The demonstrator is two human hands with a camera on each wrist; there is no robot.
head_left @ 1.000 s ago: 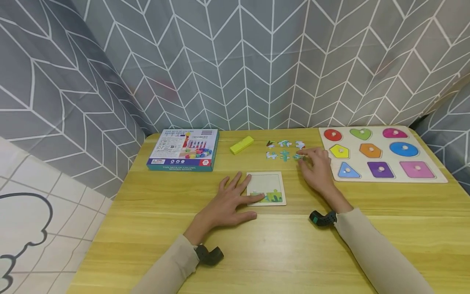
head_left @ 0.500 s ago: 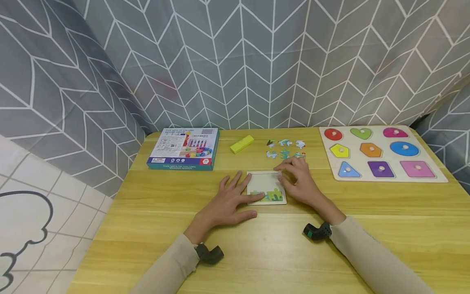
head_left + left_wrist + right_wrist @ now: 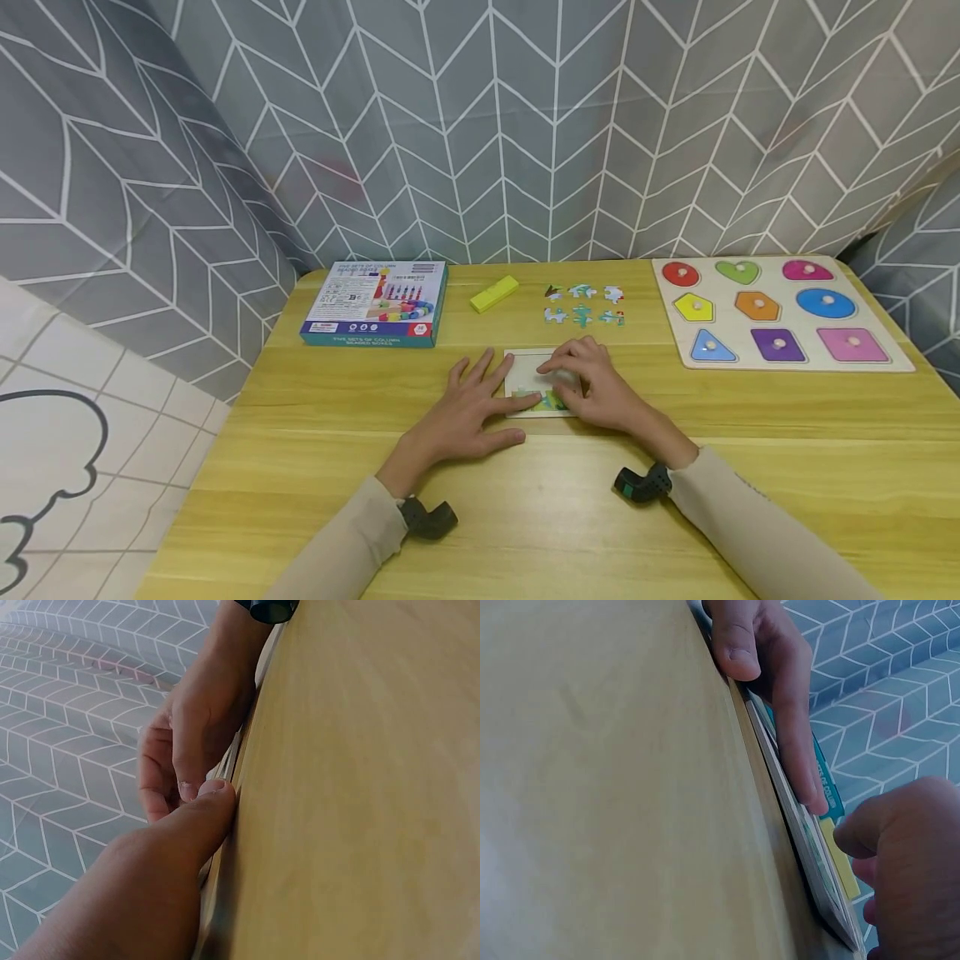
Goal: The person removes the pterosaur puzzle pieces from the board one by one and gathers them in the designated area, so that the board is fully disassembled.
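Pressing down on a little puzzle tray (image 3: 531,364) in the middle of the table (image 3: 525,500).
The left hand (image 3: 468,412) lies flat with straight fingers on the tray's left edge; the right hand (image 3: 592,385) has curled fingers over the tray, and I cannot tell if it pinches a piece. Loose puzzle pieces (image 3: 583,304) lie just behind.

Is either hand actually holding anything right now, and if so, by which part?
The left hand lies flat, pressing the puzzle tray's left edge. The right hand has curled fingers over the tray; whether they pinch a piece cannot be told.
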